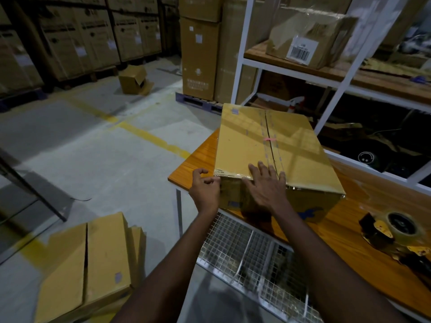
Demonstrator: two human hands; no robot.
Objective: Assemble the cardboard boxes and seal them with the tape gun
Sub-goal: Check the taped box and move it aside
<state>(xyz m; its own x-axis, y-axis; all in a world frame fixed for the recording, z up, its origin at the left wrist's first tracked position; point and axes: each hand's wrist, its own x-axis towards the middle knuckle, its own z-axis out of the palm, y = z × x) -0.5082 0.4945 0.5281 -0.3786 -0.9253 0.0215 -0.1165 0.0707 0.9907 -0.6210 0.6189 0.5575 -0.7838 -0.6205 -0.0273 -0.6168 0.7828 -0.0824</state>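
A closed cardboard box lies on the orange wooden table, with clear tape along its top seam and over its near edge. My right hand lies flat with spread fingers across the near top edge, pressing the tape. My left hand is at the box's near left corner, fingers curled and fingertips touching the corner. The tape gun, yellow and black with a clear roll, lies on the table to the right, apart from both hands.
A stack of flattened boxes lies on the floor at lower left. A wire mesh shelf sits under the table. White shelving with a wrapped box stands behind. Palletised cartons line the back; one open box lies on the floor.
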